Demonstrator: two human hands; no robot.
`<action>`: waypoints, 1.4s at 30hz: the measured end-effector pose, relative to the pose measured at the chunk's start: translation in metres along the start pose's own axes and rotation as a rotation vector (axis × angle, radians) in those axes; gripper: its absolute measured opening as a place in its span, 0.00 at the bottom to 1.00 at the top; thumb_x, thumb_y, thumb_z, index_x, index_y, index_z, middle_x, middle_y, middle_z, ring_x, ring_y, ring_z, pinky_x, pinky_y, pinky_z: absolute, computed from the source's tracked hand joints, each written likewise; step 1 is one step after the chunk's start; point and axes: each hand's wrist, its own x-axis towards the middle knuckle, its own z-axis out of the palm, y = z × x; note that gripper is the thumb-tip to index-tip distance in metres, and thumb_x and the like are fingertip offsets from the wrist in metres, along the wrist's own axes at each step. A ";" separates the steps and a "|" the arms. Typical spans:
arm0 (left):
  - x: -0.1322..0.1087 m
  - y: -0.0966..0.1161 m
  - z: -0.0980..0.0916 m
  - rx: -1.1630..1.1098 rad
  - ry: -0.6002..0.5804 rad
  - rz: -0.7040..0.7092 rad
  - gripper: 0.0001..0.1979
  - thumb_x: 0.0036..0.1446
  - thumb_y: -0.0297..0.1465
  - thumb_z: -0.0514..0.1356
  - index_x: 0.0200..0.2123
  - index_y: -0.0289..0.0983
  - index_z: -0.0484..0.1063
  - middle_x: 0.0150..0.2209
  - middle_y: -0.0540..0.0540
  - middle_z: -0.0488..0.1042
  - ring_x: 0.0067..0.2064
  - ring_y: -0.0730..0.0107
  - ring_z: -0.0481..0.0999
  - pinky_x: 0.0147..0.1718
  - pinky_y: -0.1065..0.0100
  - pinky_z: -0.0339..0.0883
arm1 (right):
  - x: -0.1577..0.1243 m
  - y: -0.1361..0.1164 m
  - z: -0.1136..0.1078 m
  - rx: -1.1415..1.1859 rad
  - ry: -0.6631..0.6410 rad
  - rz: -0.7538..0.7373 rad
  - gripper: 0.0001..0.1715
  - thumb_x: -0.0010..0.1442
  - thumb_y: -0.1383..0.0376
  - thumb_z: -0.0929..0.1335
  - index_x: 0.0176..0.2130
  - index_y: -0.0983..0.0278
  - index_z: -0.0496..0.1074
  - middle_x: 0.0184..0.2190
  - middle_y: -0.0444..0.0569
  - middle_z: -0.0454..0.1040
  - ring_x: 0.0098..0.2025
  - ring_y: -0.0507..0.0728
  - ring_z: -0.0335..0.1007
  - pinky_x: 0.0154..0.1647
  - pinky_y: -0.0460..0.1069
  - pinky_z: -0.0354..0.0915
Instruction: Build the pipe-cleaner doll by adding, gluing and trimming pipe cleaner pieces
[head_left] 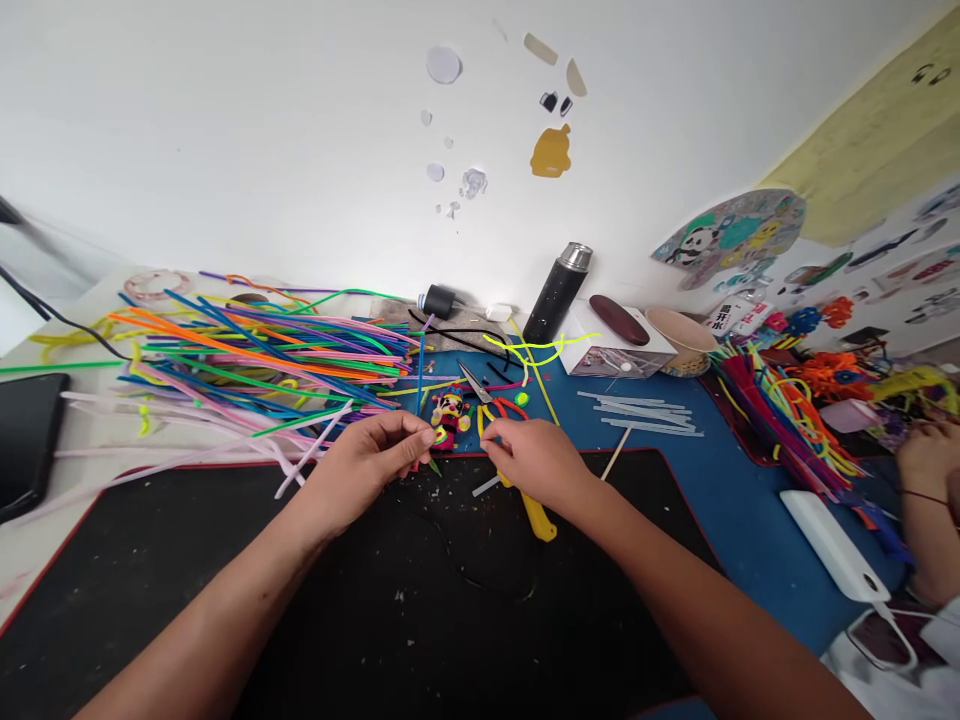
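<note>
My left hand point(367, 462) is closed in a pinch on a blue pipe cleaner point(421, 375) that stands up from its fingertips, right beside a small colourful pipe-cleaner figure point(450, 413). My right hand point(531, 460) is closed too, its fingertips pinching something small that I cannot make out, just right of the figure. A yellow-handled tool point(538, 515) lies under the right hand. Scissors point(487, 395) with red and yellow handles lie just behind both hands.
A big heap of coloured pipe cleaners point(255, 360) covers the left. A black flask point(556, 293), a white box point(619, 350), a bowl point(686, 340) and white sticks point(649, 412) sit behind. More pipe cleaners point(780, 420) and another person's hand point(930, 460) are at right. A black mat point(375, 600) lies in front.
</note>
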 end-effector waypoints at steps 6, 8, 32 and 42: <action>0.000 0.001 0.000 -0.010 0.009 0.000 0.25 0.50 0.55 0.73 0.31 0.38 0.77 0.27 0.49 0.75 0.29 0.69 0.69 0.30 0.68 0.61 | 0.016 -0.023 0.013 -0.177 -0.031 -0.098 0.14 0.74 0.59 0.67 0.52 0.59 0.80 0.40 0.53 0.86 0.43 0.65 0.82 0.38 0.51 0.64; -0.001 0.003 0.001 0.009 0.010 0.017 0.25 0.50 0.55 0.72 0.29 0.38 0.77 0.27 0.49 0.75 0.28 0.69 0.67 0.29 0.68 0.60 | 0.020 -0.028 0.016 -0.190 -0.046 -0.107 0.15 0.73 0.59 0.67 0.53 0.61 0.79 0.40 0.55 0.86 0.44 0.66 0.83 0.39 0.52 0.66; -0.002 0.003 0.001 0.107 -0.006 0.069 0.24 0.56 0.55 0.68 0.30 0.38 0.77 0.27 0.50 0.74 0.28 0.69 0.66 0.30 0.68 0.59 | -0.005 -0.016 0.016 1.030 0.053 0.032 0.16 0.62 0.52 0.73 0.38 0.62 0.77 0.19 0.35 0.61 0.21 0.50 0.53 0.23 0.46 0.50; -0.002 -0.004 0.006 0.080 0.010 0.070 0.23 0.57 0.53 0.68 0.31 0.38 0.75 0.27 0.51 0.73 0.28 0.71 0.65 0.29 0.68 0.58 | -0.013 -0.042 0.042 1.667 0.155 0.115 0.18 0.58 0.53 0.78 0.37 0.63 0.75 0.15 0.31 0.57 0.17 0.46 0.45 0.20 0.45 0.43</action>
